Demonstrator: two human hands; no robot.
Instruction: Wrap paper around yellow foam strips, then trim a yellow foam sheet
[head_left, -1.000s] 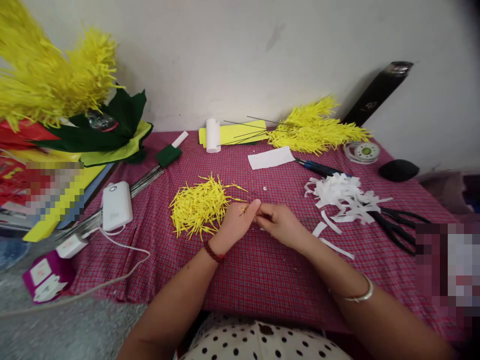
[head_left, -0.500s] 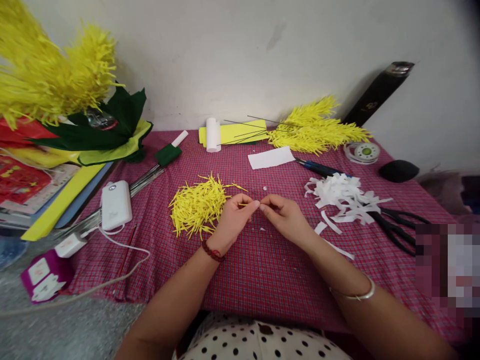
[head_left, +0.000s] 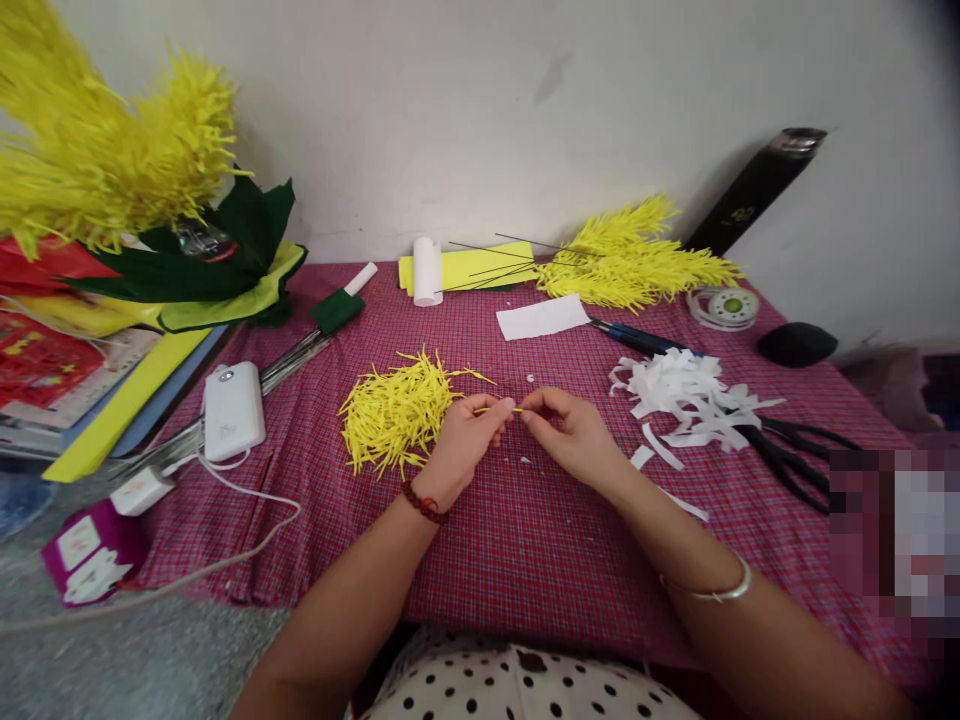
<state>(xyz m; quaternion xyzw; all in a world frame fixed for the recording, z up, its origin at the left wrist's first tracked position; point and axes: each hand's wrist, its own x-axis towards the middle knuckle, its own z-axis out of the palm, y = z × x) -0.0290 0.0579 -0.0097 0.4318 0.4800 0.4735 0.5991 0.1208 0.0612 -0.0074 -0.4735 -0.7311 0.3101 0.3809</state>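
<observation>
Between my two hands runs a thin yellow paper strip (head_left: 517, 409), stretched low over the tablecloth. My left hand (head_left: 471, 432) pinches it with thumb and fingers; a beaded bracelet circles that wrist. My right hand (head_left: 568, 430) is closed at the strip's right end, thumb against forefinger, and a silver bangle sits on that forearm. Just left of my left hand lies a pile of twisted yellow paper strips (head_left: 394, 415). To the right of my right hand is a heap of white paper strips (head_left: 679, 395), with several loose ones below it.
Black-handled scissors (head_left: 795, 465) lie partly under the white strips. Behind are a white paper piece (head_left: 544, 317), pliers (head_left: 637, 338), yellow fringed stems (head_left: 630, 260) and a white roll (head_left: 427, 272). On the left, a white power bank (head_left: 233, 412) trails a cable near bundled wires (head_left: 296, 358).
My fingertips, almost touching before, are slightly farther apart, so a short bit of the yellow strip shows between them. The piles have not moved.
</observation>
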